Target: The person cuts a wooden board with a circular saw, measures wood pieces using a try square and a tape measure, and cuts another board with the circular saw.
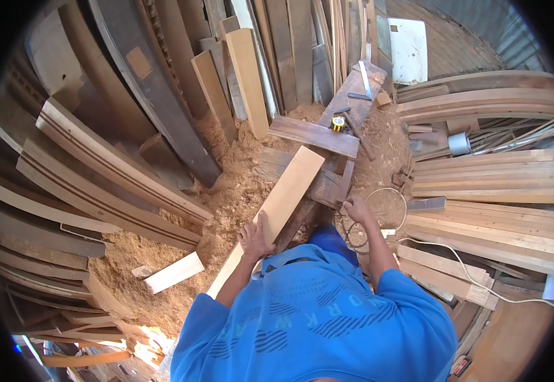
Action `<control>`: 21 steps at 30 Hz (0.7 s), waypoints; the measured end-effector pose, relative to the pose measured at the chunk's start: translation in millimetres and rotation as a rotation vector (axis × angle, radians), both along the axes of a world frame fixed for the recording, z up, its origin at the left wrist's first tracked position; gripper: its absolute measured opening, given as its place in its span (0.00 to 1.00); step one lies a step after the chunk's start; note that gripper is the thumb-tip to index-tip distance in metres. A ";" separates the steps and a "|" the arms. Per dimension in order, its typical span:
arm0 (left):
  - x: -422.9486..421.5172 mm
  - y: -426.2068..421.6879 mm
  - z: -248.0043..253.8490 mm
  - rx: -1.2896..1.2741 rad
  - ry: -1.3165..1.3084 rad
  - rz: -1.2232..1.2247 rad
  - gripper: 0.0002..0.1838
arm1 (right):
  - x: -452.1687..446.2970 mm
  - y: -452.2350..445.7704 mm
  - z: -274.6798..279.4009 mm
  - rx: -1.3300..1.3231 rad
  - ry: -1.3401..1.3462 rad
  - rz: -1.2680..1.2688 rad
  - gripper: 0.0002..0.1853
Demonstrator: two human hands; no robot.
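A long pale wooden board (pixel 292 183) lies at a slant in front of me, its near end running past my left side. My left hand (pixel 256 239) rests on its face, fingers spread. To the right, my right hand (pixel 355 209) is closed near the lower end of a narrow dark wooden piece (pixel 346 181); what the fingers hold, if anything, is hidden. Beyond the pale board, a brown plank (pixel 314 135) lies crosswise. A yellow and black tape measure (pixel 338 123) sits at its far edge, and a try square (pixel 363 86) lies on a dark board (pixel 347 95).
Sawdust and shavings (pixel 143 264) cover the ground, with a white offcut (pixel 174 272) on them. Boards lean on the left and far side. Stacked planks (pixel 487 178) line the right. A pale cable (pixel 455 254) crosses there, and a loop of cord (pixel 405 207) lies near my right hand.
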State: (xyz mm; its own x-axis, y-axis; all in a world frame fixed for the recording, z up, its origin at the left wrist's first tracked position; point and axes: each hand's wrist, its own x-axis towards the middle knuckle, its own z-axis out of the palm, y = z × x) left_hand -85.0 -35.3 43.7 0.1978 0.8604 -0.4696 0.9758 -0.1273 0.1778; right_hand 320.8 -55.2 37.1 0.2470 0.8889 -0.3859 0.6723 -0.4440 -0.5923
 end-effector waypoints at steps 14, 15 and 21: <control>37.8 2.9 7.6 -0.069 -0.046 0.103 0.70 | 74.5 110.4 13.4 0.070 -0.101 -0.220 0.25; 44.0 -3.8 1.3 -0.024 -0.023 0.113 0.69 | 80.6 118.8 9.5 0.068 -0.119 -0.221 0.26; 55.9 -2.2 4.6 -0.090 0.082 0.152 0.71 | 95.8 202.1 35.4 0.047 -0.250 -0.038 0.37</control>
State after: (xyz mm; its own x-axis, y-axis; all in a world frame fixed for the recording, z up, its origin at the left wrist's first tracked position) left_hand -29.2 -37.5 48.3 0.0263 0.8316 -0.5548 0.9942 0.0359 0.1010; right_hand 416.7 146.9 72.5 0.3627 0.8927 -0.2675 0.7840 -0.4475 -0.4302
